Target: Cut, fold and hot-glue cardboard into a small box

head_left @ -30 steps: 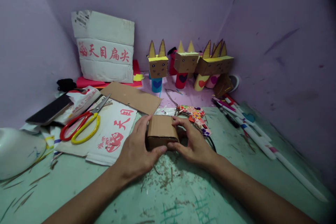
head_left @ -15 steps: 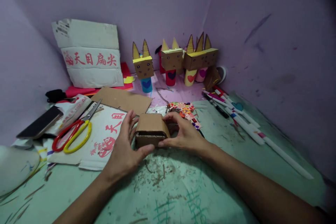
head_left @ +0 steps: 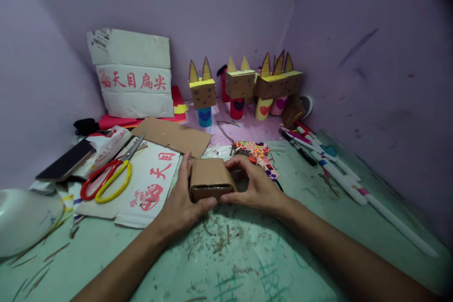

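Observation:
A small brown cardboard box [head_left: 211,171] sits between my hands on the green-covered table. A thin dark gap runs along its front upper edge. My left hand [head_left: 186,205] is closed around the left side, its thumb on the front face and its fingers along the side, partly hidden. On the other side, my right hand [head_left: 253,186] grips the box with the thumb at the front right corner and the fingers on the far right edge. Behind the right fingers lies a piece of flowered fabric [head_left: 255,151], partly covered.
Red-and-yellow scissors [head_left: 115,174] rest on white printed cardboard [head_left: 141,203] at left, beside a dark phone-like slab [head_left: 67,163]. Cardboard figures with pointed ears [head_left: 203,94] stand along the back. White rods [head_left: 339,184] and a black pen [head_left: 300,148] lie at right. Scraps litter the front.
The dark gap at the box's front has narrowed as my hands press on it. My left hand now sits closer against the box. The whole view has shifted slightly.

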